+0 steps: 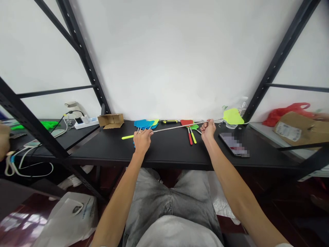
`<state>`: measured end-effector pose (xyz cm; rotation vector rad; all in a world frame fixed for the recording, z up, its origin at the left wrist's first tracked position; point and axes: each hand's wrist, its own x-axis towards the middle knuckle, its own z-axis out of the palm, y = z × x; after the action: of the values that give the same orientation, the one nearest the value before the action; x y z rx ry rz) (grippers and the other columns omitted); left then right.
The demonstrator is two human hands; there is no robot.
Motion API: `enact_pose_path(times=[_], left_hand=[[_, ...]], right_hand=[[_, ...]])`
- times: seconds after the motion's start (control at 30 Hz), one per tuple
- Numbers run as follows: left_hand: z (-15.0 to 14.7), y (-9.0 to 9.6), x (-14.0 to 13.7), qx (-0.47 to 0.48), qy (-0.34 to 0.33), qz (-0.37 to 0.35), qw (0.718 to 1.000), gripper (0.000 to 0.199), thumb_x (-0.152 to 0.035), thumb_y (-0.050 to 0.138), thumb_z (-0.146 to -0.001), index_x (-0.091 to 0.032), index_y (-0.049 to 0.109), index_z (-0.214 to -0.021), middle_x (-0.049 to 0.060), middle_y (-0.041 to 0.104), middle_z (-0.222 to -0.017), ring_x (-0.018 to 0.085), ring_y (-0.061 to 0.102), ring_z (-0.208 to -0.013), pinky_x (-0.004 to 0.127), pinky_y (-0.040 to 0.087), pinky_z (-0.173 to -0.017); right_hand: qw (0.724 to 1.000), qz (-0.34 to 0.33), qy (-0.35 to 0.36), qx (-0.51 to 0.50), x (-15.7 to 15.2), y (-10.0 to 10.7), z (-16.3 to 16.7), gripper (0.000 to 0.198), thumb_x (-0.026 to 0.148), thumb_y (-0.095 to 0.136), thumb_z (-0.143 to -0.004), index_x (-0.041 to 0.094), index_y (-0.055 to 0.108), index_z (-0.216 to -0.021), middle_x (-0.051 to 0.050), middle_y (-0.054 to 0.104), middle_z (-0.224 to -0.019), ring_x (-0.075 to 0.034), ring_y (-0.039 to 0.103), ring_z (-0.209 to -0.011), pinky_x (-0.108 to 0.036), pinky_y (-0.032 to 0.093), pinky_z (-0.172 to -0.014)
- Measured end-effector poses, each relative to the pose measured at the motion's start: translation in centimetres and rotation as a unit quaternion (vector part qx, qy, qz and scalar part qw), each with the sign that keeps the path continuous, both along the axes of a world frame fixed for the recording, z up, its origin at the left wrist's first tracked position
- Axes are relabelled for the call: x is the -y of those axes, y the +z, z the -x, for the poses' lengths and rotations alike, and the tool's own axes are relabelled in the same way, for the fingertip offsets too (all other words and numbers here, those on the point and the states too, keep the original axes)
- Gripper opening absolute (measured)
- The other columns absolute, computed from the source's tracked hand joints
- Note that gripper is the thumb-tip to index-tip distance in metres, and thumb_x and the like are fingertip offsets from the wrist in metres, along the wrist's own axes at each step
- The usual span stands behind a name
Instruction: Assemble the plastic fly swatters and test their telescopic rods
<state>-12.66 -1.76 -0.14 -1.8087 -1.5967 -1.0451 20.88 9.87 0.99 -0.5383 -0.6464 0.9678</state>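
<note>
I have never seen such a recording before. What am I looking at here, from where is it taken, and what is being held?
There is no machine here, only two bare hands, a left hand and a right hand. This single picture comes from a head-worn camera that looks forward and down. Together they hold one long yellow-green swatter: the left near its handle, the right farther along, toward the flat end. On the black table lie, among other things, blue swatters, a red swatter, a cardboard box and a phone.
</note>
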Motion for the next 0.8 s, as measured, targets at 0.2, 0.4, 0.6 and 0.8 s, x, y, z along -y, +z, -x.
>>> enact_pose_path(times=[0.2,0.4,0.6,0.8], left_hand=[[-0.2,-0.3,-0.3,-0.015,-0.008,0.008,1.0,0.036,-0.042,0.042,-0.101,-0.025,0.074,-0.099,0.008,0.075,-0.092,0.023,0.064,-0.081,0.035,0.033,-0.073],[-1.6,-0.5,-0.3,-0.011,-0.038,0.056,0.998,0.039,-0.046,0.04,-0.101,-0.025,0.073,-0.101,0.008,0.073,-0.084,0.021,0.064,-0.078,0.031,0.032,-0.064],[-1.9,-0.6,-0.3,-0.001,-0.041,0.066,0.997,0.037,-0.046,0.042,-0.101,-0.025,0.072,-0.106,0.007,0.074,-0.089,0.018,0.065,-0.08,0.027,0.032,-0.061],[-2.6,-0.8,-0.7,-0.011,-0.047,0.062,0.997,0.038,-0.044,0.04,-0.102,-0.024,0.072,-0.107,0.008,0.074,-0.091,0.018,0.065,-0.08,0.027,0.034,-0.062]], right_hand=[[1.0,-0.003,0.01,0.02,0.1,0.0,0.4,0.037,0.059,0.054,-0.091,0.025,0.043,-0.083,0.012,0.033,-0.049,-0.007,0.027,-0.039,-0.018,0.024,-0.039],[0.992,-0.041,0.08,0.09,1.4,-0.3,4.2,0.042,0.064,0.061,-0.086,0.024,0.047,-0.082,0.011,0.034,-0.05,-0.006,0.029,-0.04,-0.018,0.025,-0.038],[0.982,-0.065,0.119,0.131,2.8,-0.2,7.5,0.044,0.068,0.058,-0.085,0.024,0.049,-0.086,0.01,0.038,-0.052,-0.007,0.031,-0.04,-0.018,0.027,-0.038],[0.977,-0.073,0.139,0.143,3.1,-0.7,8.6,0.044,0.066,0.061,-0.084,0.024,0.051,-0.085,0.008,0.044,-0.056,-0.008,0.038,-0.045,-0.018,0.03,-0.039]])
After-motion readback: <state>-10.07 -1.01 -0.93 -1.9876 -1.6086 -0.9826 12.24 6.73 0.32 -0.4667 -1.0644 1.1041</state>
